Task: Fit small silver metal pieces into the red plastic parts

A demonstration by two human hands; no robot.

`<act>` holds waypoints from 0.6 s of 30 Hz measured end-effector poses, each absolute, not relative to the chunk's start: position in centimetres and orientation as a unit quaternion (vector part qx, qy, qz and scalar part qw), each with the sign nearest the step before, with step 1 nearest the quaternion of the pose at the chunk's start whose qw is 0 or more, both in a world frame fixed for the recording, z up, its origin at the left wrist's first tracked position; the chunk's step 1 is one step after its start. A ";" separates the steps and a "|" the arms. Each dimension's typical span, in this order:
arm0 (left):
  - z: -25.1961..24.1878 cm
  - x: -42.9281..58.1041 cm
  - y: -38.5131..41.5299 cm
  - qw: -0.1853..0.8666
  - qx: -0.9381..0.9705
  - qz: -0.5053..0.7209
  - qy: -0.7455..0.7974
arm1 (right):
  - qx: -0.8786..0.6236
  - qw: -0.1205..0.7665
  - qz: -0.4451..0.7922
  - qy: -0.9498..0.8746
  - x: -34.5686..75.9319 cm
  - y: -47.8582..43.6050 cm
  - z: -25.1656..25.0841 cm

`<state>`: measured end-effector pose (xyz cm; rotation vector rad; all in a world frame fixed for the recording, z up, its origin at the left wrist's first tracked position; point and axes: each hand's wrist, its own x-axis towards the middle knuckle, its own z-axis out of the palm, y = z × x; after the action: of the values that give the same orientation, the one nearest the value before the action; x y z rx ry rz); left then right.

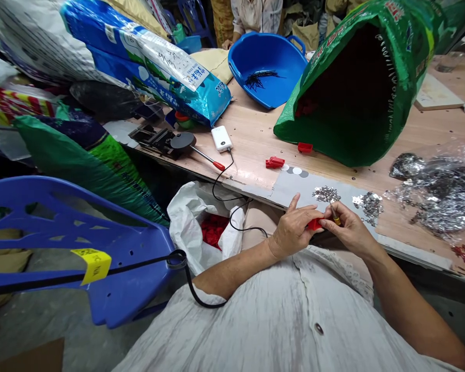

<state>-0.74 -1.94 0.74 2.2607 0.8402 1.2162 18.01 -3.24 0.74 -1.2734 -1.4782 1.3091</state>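
My left hand [296, 227] is closed around a small red plastic part [315, 223] at the table's front edge. Beside it, my right hand [349, 227] pinches a small tool with a yellow-and-dark handle [336, 217] and a thin shaft, its thumb close to the red part. Where the tool meets the part is too small to make out. Just beyond my fingers, a pile of small silvery metal pieces [326, 194] lies on a grey mat [294, 188]. A second metal pile [372, 204] is to its right. Another red plastic piece [275, 163] lies near the mat's far left corner.
A large green sack [372, 103] lies open on the table, near a blue basin [267, 62] holding dark strands. A white power bank [221, 138] trails a black cable. On the right is a clear bag of metal pieces [445, 191]; a blue chair [132, 274] stands left.
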 end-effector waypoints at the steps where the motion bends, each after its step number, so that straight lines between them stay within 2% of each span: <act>1: 0.6 -0.7 -2.0 0.220 0.813 0.450 0.297 | -0.498 0.387 0.516 -0.580 18.0 -3.2 0.7; 7: -0.7 -0.9 -2.2 0.230 0.806 0.470 0.278 | -0.488 0.394 0.570 -0.531 17.5 -3.7 0.1; 18: -2.2 -1.8 -2.6 0.335 0.783 0.459 0.253 | -0.424 0.365 0.719 -0.411 18.0 -5.0 -2.1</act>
<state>-1.82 -2.59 -2.21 2.0421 0.6604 1.1988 17.96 -5.01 -2.15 -1.0898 -1.0580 1.8498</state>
